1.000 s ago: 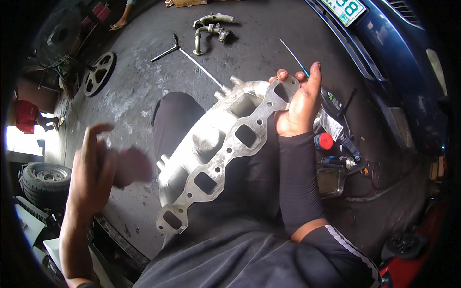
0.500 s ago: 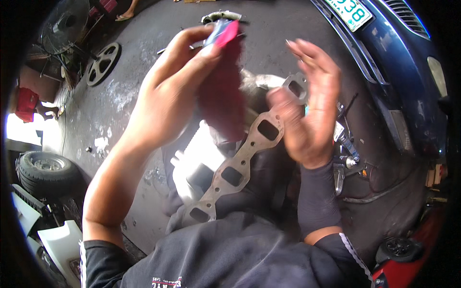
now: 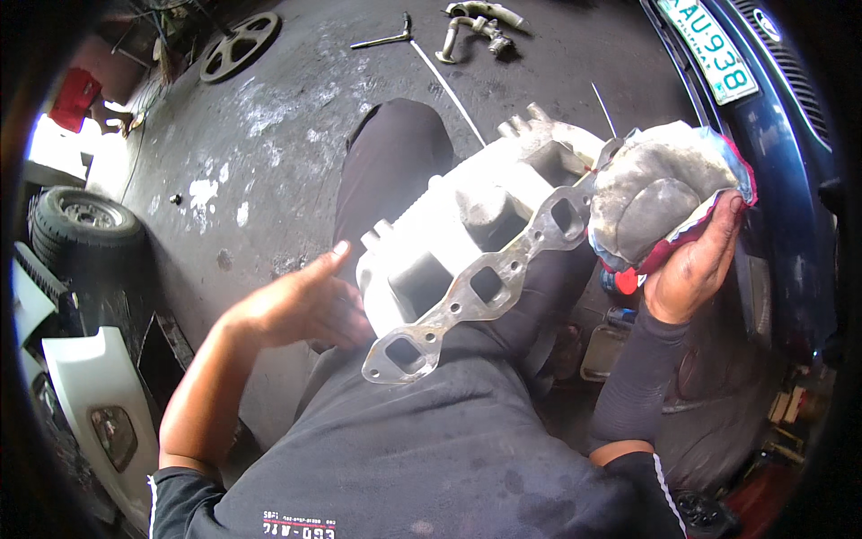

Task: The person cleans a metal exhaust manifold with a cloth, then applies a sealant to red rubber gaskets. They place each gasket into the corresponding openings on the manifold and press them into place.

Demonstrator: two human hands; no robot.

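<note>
Across my lap lies a pale metal intake manifold [image 3: 429, 235], tilted, with a flat flange [image 3: 456, 308] pierced by several squarish ports facing me. My right hand [image 3: 699, 262] grips a rag [image 3: 665, 193], a grimy rounded cloth with red and light-blue edging. The rag is raised at the manifold's right end and hides part of it; whether they touch I cannot tell. At the opposite end is my left hand [image 3: 310, 304], thumb lifted and fingers extended along the manifold's edge. It holds nothing, and its fingertips are partly in shade.
A curved metal pipe [image 3: 485, 25] and a T-shaped wrench [image 3: 386, 39] lie on the floor ahead. A dark blue car [image 3: 779, 135] stands close on the right. To the left are a wheel with tyre [image 3: 88, 225], a white body panel [image 3: 101, 382] and a spoked wheel [image 3: 241, 47].
The rag has passed from my left hand to my right, which has swung outward to the right. My left hand has dropped to the manifold's left end. The view has shifted.
</note>
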